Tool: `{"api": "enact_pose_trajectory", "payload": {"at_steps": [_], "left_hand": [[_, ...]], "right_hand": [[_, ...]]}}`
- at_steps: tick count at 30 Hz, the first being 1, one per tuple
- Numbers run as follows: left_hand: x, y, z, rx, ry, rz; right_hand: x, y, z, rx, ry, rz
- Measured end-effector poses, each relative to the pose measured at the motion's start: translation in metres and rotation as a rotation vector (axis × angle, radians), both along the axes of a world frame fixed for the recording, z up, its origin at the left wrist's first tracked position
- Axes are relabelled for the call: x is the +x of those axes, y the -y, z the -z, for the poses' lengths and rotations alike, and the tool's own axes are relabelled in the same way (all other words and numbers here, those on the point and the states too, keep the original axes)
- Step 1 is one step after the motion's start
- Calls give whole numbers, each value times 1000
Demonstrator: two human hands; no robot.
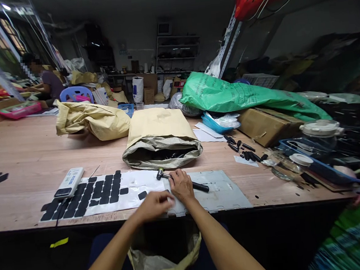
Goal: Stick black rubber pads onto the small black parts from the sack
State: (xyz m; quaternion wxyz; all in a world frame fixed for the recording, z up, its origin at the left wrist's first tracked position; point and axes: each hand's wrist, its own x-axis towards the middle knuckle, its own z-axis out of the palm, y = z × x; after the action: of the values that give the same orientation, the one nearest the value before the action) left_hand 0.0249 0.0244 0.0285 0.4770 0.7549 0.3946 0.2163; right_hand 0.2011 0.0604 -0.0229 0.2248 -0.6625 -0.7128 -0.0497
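My right hand [180, 185] lies over the shaft of a small hammer [199, 186] on the table's near edge; its fingers curl around the handle, and the hammer's head [159, 174] sticks out to the left. My left hand [155, 204] is closed in a pinch just left of the right hand, above a white sheet [131, 183]; what it pinches is too small to make out. Rows of black rectangular pads [93, 194] cover the sheet's left part. One loose black pad [142, 194] lies near my left hand.
An open tan sack [160, 146] with black parts inside lies behind the hammer. A white remote-like device [69, 182] rests at the left. A grey plate [224, 191] lies under my hands. Black parts [245, 151], a cardboard box, green bag [239, 96] and jars crowd the right. A person sits far left.
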Motion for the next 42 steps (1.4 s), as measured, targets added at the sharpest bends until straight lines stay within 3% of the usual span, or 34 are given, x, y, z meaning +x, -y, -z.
{"api": "enact_pose_trajectory", "payload": {"at_steps": [3,5,9,14,19,23,25,28,31,35,42], "left_hand": [[6,-78,-17,85,-70,-484],[7,-124,-19,92,-201,-687],[11,-179,-11,23,-329,-764],[21,-195,0,-39,-396,-751],[10,-182,-10,-41,-395,-751],[-18,-133,-14,102,-208,-612],[-32,-100,-7,160,-118,-497],[-49,-55,8,144,-145,-371],[-55,-29,20,208,-179,-328],[-54,-22,28,299,-173,-316],[-53,-27,34,272,-189,-354]], "right_hand": [[0,0,-1,3,-16,-7],[1,0,-1,7,-36,-18],[2,-1,-1,16,-54,-24],[2,-1,-2,-2,-55,-16],[2,-1,-2,-4,-64,-18],[1,-1,-2,4,-64,-18],[1,-1,-2,1,-62,-16],[1,0,-3,-6,-60,-13],[1,0,-2,-12,-58,-7],[3,-1,0,-29,-57,-9],[5,8,-8,-25,-160,-64]]}}
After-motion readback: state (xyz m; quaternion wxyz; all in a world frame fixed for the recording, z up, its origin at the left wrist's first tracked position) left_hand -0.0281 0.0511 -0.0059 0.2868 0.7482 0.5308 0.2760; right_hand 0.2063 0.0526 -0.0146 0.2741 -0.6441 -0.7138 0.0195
